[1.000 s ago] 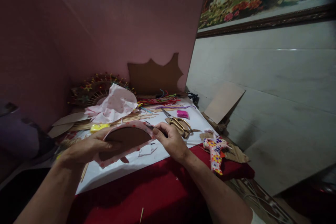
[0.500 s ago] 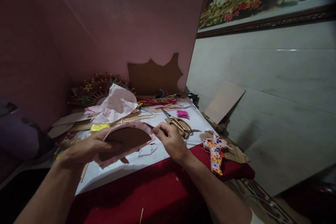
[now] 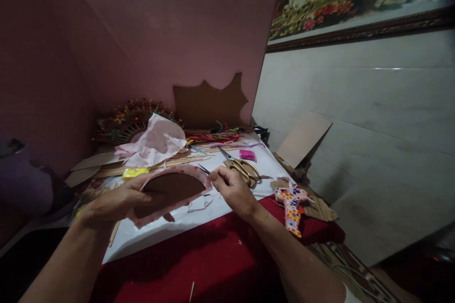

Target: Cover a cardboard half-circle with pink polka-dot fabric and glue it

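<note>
A red-covered surface (image 3: 213, 258) spreads below your hands. Your left hand (image 3: 122, 197) grips the fabric-edged cardboard piece (image 3: 176, 185), probably steadying its rim for the dark pointed tool (image 3: 204, 169) pinched in your right hand (image 3: 235, 193), which has shifted slightly outward since the earlier frame. Gold-handled scissors (image 3: 233, 160) lie beyond your right hand.

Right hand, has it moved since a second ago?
Yes, slightly: the right hand has shifted to the right, judged against the scissors.
</note>
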The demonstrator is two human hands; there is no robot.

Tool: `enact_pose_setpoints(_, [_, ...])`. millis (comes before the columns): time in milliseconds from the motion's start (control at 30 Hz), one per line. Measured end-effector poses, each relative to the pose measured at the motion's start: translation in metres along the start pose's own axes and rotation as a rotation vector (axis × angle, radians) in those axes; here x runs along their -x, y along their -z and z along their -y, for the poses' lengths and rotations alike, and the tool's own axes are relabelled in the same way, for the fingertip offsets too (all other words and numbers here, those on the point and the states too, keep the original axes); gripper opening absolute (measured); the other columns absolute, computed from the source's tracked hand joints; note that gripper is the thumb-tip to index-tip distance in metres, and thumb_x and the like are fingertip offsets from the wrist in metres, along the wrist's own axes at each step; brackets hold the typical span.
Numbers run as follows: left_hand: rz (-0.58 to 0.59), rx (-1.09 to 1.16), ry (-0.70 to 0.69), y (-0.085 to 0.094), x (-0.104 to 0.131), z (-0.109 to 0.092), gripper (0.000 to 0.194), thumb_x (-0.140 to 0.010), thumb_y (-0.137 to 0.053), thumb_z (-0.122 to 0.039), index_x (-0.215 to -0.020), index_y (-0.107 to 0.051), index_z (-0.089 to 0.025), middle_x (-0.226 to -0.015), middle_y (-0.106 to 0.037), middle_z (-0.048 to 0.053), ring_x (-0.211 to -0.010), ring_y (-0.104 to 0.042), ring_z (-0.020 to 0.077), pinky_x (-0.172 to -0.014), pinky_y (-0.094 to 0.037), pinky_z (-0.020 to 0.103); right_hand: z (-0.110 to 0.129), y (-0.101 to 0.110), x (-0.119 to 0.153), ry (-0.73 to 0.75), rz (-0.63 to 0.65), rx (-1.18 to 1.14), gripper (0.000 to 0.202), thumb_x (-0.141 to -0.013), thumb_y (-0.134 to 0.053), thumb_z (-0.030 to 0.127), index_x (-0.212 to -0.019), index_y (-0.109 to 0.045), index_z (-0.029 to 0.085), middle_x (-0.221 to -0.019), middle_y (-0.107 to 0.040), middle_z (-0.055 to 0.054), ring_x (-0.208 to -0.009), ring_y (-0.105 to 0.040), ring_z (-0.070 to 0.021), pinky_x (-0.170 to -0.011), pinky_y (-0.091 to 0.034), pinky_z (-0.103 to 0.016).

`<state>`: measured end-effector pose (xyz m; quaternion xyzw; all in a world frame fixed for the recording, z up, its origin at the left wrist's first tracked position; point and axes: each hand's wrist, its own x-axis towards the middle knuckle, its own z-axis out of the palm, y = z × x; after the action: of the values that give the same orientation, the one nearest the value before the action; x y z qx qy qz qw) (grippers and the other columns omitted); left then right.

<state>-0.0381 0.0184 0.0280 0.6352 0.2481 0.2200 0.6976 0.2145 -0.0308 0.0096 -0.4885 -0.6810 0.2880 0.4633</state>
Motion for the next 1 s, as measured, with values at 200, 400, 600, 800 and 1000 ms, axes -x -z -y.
enact_pose_setpoints(200, [0.030,-0.010,-0.012,-0.003,-0.001,-0.002,0.059,-0.072,-0.063,-0.016,-0.130,-0.054,-0.025,-0.112,-0.068,0.010,-0.085,-0.065,0.0311,-0.071,-0.054,0.046,0.007,0.000,-0.001,0.005,0.016,-0.011,0.035,-0.088,-0.046,0.044,-0.069,-0.057,0.017,-0.062,-0.050,0.002,-0.060,-0.044,-0.0121,-0.057,-0.031,-0.025])
enact_pose_setpoints(400, [0.021,-0.005,0.010,-0.004,0.000,-0.002,0.051,-0.074,-0.064,-0.020,-0.125,-0.059,-0.025,-0.104,-0.070,0.010,-0.086,-0.065,0.0324,-0.071,-0.055,0.046,0.005,0.000,0.000,-0.011,-0.098,-0.038,0.032,-0.086,-0.049,0.041,-0.067,-0.057,0.017,-0.058,-0.046,0.002,-0.057,-0.041,-0.0116,-0.054,-0.030,-0.025])
enact_pose_setpoints(600, [-0.032,0.038,-0.024,-0.003,-0.001,-0.002,0.057,-0.073,-0.065,-0.020,-0.129,-0.054,-0.021,-0.105,-0.070,0.013,-0.088,-0.065,0.0347,-0.071,-0.055,0.048,-0.003,-0.001,-0.003,-0.092,-0.143,-0.299,0.047,-0.082,-0.046,0.061,-0.077,-0.059,0.016,-0.056,-0.040,0.004,-0.050,-0.034,-0.0094,-0.047,-0.027,-0.023])
enact_pose_setpoints(800, [-0.178,0.222,-0.122,-0.012,-0.005,-0.002,0.066,-0.075,-0.061,-0.011,-0.134,-0.044,-0.033,-0.117,-0.065,0.008,-0.099,-0.062,0.0360,-0.068,-0.057,0.050,0.000,-0.007,-0.001,-0.313,-0.101,-0.621,0.056,-0.065,-0.062,0.068,-0.082,-0.056,0.014,-0.059,-0.042,0.005,-0.042,-0.026,-0.0033,-0.039,-0.015,-0.019])
enact_pose_setpoints(1000, [-0.209,0.306,-0.120,-0.026,-0.015,-0.001,0.069,-0.076,-0.060,-0.009,-0.136,-0.038,-0.034,-0.120,-0.062,0.008,-0.102,-0.062,0.0346,-0.072,-0.057,0.052,0.001,-0.020,-0.009,-0.318,-0.106,-0.646,0.047,-0.061,-0.072,0.057,-0.073,-0.051,0.017,-0.059,-0.038,0.007,-0.047,-0.026,-0.0048,-0.038,-0.017,-0.019])
